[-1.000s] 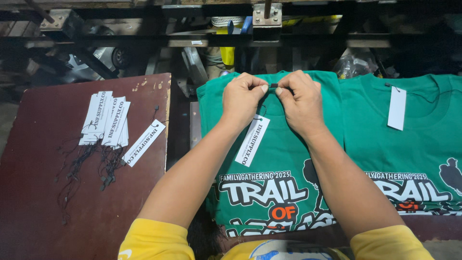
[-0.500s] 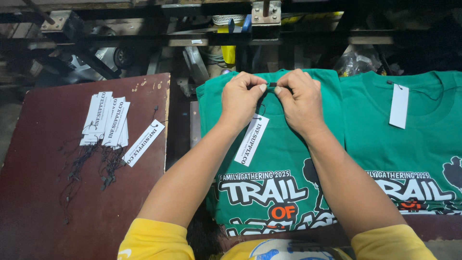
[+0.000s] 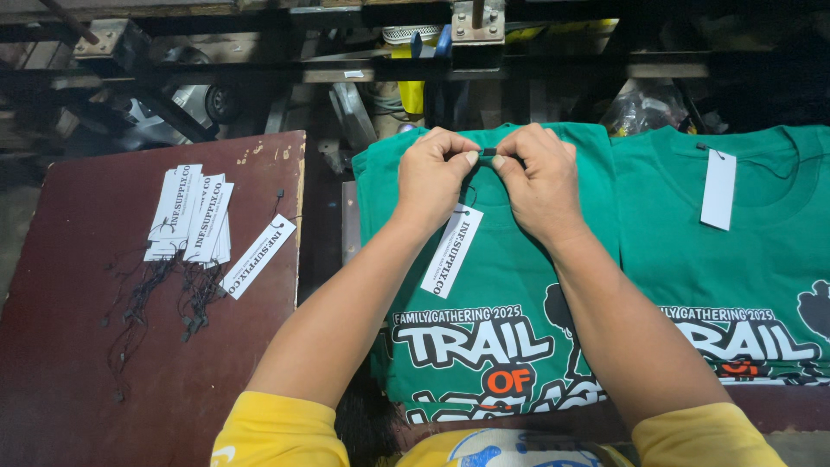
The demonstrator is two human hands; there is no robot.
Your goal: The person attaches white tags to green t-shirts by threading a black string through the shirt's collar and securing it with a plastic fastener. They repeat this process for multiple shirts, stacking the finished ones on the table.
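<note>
- The left hand and the right hand meet at the collar of a green cotton T-shirt with a white and orange print on its chest, the top one of a stack lying flat in front of the person.
- Each hand's grip is pressed together: thumb and forefinger tips pinch a small dark fastener from either side, right at the neckline, the other fingers curled in.
- A white rectangular paper hang tag with black lettering hangs by a thin dark string from that spot and lies tilted on the shirt just below the left hand.
- To the right, touching the first stack, lies a second green T-shirt of the same print, with a blank-faced white rectangular tag already fixed at its collar.
- To the left, a dark red, worn wooden counter carries a fanned pile of the same white tags with their black strings trailing loose toward the person.
- One single white tag lies apart from the pile, just beside it, at a slant.
- The person's yellow sleeves show at the bottom edge.
- Behind the shirts stands a dark metal frame with clutter behind it, too dim to tell apart.
</note>
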